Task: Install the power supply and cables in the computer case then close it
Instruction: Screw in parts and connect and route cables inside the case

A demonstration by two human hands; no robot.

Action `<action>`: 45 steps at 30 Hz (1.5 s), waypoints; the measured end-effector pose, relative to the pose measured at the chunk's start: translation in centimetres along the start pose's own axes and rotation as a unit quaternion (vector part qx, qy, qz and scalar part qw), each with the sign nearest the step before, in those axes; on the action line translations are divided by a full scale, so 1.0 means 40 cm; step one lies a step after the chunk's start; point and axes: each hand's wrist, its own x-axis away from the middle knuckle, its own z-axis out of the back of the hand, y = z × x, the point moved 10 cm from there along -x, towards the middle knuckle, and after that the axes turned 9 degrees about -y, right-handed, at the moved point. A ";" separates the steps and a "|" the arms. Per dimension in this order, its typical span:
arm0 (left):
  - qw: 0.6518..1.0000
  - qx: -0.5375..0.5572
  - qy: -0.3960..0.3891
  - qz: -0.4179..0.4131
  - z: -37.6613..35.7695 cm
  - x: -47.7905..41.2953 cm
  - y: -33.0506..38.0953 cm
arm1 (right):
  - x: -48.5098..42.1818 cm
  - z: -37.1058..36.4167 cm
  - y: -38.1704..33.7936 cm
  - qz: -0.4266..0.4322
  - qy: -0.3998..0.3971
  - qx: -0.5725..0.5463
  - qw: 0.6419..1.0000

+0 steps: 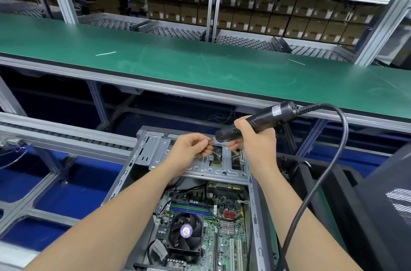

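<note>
Below the green conveyor belt (pixel 200 64), the computer case (pixel 191 181) is seen lying open, its motherboard (pixel 222 226) exposed; no power supply can be made out, so installation and closing are judged outstanding. Above the case's drive cage (pixel 155 153), an electric screwdriver (pixel 262 118) is gripped by the right hand (pixel 255 137), while the left hand (pixel 189 148) is pinched at its tip, seemingly on a screw.

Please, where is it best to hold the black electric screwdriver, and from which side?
Grip the black electric screwdriver around its thick cylindrical mid-body, as the right hand does, coming from the near side. The cable leaves the upper rear end; the tip points down-left toward the left hand.
</note>
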 end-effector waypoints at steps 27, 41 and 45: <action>0.883 -0.469 -0.026 -0.023 -0.210 -0.098 0.005 | -0.068 0.109 -0.047 0.044 0.041 0.219 0.974; 0.878 -0.475 -0.031 -0.045 -0.214 -0.071 0.018 | -0.067 0.059 -0.059 0.068 0.027 0.226 0.971; 0.875 -0.481 -0.045 -0.029 -0.220 -0.074 0.018 | -0.068 0.055 -0.048 0.055 0.025 0.224 0.973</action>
